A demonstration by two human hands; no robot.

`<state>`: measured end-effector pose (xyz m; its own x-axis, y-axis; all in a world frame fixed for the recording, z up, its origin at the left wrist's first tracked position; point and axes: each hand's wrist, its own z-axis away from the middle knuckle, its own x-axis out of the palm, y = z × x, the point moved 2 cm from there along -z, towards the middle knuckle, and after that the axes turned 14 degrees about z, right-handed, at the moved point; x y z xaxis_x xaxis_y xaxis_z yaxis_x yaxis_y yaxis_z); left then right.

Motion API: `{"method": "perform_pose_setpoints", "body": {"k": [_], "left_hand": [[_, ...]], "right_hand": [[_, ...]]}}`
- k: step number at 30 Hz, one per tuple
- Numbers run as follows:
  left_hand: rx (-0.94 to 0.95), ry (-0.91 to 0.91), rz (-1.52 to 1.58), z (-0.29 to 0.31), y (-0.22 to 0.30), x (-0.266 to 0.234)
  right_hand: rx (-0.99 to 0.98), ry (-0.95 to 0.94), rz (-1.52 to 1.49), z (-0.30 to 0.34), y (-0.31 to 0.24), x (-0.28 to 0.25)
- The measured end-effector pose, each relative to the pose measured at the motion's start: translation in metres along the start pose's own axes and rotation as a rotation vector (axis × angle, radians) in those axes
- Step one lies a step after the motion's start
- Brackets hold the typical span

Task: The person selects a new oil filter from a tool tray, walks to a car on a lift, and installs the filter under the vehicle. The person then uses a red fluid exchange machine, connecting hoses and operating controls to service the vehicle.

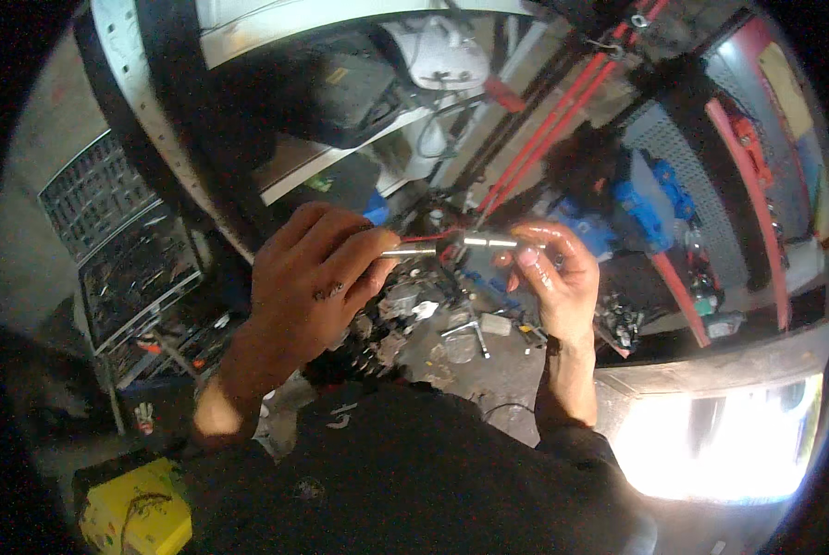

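My left hand (317, 268) is closed, its fingers pinching a slim shiny metal rod (411, 251) that points to the right. Opposite it, my right hand (562, 282) pinches another bright metal rod section (488, 242) between thumb and fingers; those fingers look wet or greasy. The two bright lengths lie almost in line, at chest height. A dark stretch separates them, and I cannot tell whether they are joined there. Below and beyond my hands sits a cluttered heap of dark, greasy metal parts (377, 333).
An open tool case (142, 250) stands at left, with a yellow box (137, 507) at lower left. A T-shaped tool (475, 338) lies on the floor ahead. Red bars (562, 106) slant across the upper right, near blue items (650, 203). A bright lit panel (720, 439) is at lower right.
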<state>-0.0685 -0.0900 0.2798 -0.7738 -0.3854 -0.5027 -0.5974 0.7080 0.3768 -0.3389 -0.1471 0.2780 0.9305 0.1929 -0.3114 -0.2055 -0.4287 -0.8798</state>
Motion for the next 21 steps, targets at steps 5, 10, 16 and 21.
{"method": "perform_pose_setpoints", "body": {"k": [5, 10, 16, 21], "left_hand": [[0.099, -0.005, 0.091, -0.028, 0.017, 0.019], [0.234, 0.014, 0.143, -0.043, 0.027, 0.034], [0.276, -0.004, 0.129, -0.049, 0.034, 0.039], [0.267, -0.03, 0.093, -0.051, 0.039, 0.036]], "right_hand": [[-0.039, 0.056, 0.152, 0.018, -0.015, -0.037], [-0.043, 0.057, 0.207, 0.03, -0.019, -0.054], [-0.061, 0.133, 0.205, 0.035, -0.018, -0.058], [-0.088, 0.143, 0.205, 0.035, -0.018, -0.058]]}}
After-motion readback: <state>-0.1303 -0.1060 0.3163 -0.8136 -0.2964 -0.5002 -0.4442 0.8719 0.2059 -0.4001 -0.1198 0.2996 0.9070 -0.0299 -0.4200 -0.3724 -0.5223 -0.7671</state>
